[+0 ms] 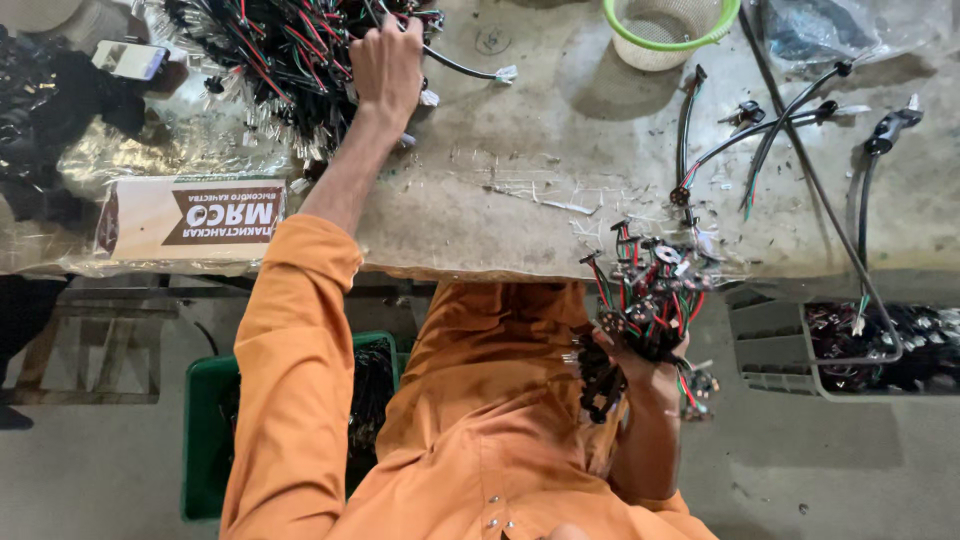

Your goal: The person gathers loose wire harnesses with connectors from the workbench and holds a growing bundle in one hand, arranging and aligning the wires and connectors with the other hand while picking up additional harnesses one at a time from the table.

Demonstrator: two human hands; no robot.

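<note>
Orange fabric covers both arms and the lap of the person, who sits at the near edge of a worn, grey-brown workbench (560,190).

Left hand (388,62): extended to the far left of the bench, fingers curled down into a large heap of wired connectors (270,60) with black, red and green leads. The fingers are closed among the wires, but exactly which piece they pinch is hidden by the hand itself. The heap lies within arm's length, presumably so single pieces can be drawn from it.

Right hand (650,360): held low at the near right, just below the bench edge, clenched around a bundle of connector pieces (650,295). The leads stand upward out of the fist and black plugs hang below it. This grip appears to keep the collected pieces aligned and off the bench.

Surroundings:
- Several black cable assemblies (760,130) lie spread apart on the right of the bench, separate from the heap.
- A green-rimmed mesh basket (665,25) stands at the far edge.
- A grey crate (775,345) of dark parts sits low at the right, near the right hand.
- A green bin (205,440) with black parts stands on the floor at the near left, beside the left sleeve.
- A flat printed carton (190,215) lies on clear wrapping at the left edge of the bench.
- A phone (130,58) rests at the far left.
</note>
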